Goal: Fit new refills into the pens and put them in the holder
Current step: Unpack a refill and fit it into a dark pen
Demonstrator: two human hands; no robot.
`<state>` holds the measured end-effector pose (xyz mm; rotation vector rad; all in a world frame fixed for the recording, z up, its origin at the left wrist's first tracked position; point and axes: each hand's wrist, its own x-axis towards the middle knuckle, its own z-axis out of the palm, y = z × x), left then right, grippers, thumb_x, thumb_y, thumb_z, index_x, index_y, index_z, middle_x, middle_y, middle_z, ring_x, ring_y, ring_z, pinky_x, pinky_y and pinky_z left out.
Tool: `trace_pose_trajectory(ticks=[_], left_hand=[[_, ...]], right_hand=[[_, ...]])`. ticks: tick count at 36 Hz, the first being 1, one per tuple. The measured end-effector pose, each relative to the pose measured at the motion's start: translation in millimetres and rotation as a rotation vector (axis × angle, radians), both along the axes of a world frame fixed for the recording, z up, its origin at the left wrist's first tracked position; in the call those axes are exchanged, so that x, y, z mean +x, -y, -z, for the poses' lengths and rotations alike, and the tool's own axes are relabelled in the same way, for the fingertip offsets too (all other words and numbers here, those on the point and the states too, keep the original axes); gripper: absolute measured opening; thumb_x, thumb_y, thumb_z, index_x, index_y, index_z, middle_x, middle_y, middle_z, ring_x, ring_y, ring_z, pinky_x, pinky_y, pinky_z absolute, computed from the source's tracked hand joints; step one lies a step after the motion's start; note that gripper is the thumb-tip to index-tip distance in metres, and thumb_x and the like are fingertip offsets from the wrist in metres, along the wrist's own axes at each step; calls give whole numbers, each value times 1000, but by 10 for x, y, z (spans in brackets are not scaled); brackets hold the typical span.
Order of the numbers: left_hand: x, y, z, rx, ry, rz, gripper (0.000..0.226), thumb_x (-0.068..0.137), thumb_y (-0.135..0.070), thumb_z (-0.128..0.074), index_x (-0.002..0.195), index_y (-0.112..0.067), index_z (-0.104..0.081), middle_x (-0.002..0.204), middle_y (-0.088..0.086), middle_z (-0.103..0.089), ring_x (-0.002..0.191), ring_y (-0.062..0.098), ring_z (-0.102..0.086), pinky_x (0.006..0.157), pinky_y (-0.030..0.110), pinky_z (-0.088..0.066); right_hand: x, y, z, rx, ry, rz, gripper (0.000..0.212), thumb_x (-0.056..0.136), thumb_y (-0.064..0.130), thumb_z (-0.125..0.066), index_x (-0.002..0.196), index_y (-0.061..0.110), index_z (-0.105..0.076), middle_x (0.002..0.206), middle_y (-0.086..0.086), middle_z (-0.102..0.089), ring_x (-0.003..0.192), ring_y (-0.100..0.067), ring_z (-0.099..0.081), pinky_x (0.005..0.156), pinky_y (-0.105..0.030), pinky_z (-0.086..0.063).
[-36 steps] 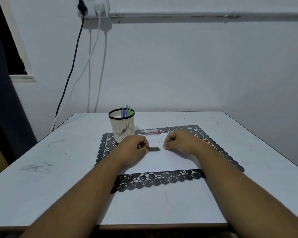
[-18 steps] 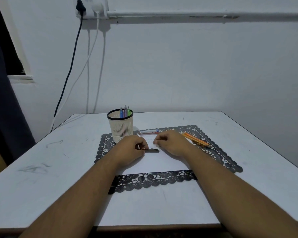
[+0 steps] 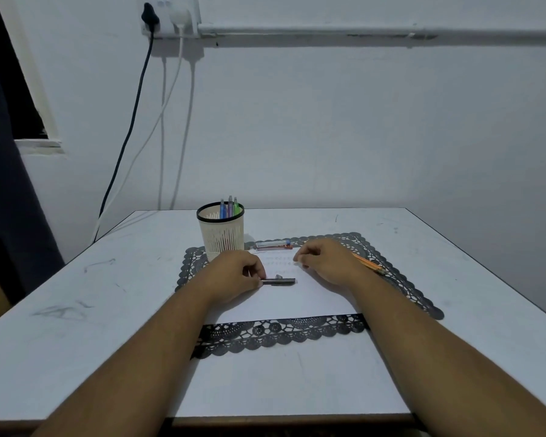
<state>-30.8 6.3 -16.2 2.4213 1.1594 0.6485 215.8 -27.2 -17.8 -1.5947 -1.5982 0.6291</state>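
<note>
Right hand (image 3: 325, 261) drawn back from dark pen barrel (image 3: 278, 281) — gap between them wider than half second ago, orange pens (image 3: 371, 264) now uncovered beside wrist. Its fingers curled; whether they pinch refill, cannot tell. Left hand (image 3: 234, 274) unmoved, pinching barrel's left end flat on white paper (image 3: 297, 304). Holder (image 3: 221, 230) behind left hand, three pens inside. Judgement: barrel opened or emptied — fresh refill likely next, small pack (image 3: 273, 245) lies near.

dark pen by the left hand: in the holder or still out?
Out. The dark pen lies flat on the white paper, its end pinched by the left hand; the holder stands apart behind.
</note>
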Motion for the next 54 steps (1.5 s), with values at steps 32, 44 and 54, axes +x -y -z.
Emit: trace_pose_trajectory(ticks=[32,44,54], left_hand=[[82,-8,47,50,47,1,11,88,-26,-77,98,-24,-73,89,-11,-64,78,1,-57,66,13,-41],[67,-25,50,126,181,1,11,94,-29,-70,104,-31,-68,99,-15,-61,90,4,-57,76,23,-47],[114,28,-4,399,339,-105,37,99,-30,-67,135,-24,-62,132,-8,-58,122,10,-52,98,27,-44]], right_hand=[[-265,-886,-61,34,745,55,25,89,16,-56,99,31,-74,99,5,-65,98,-21,-57,81,-37,-50],[-165,-661,-208,208,281,21,16,98,19,-60,96,26,-75,73,8,-66,67,-3,-58,66,-30,-46],[-262,-122,-153,264,77,-194,22,99,16,-67,111,27,-80,92,10,-63,84,-2,-57,74,-15,-43]])
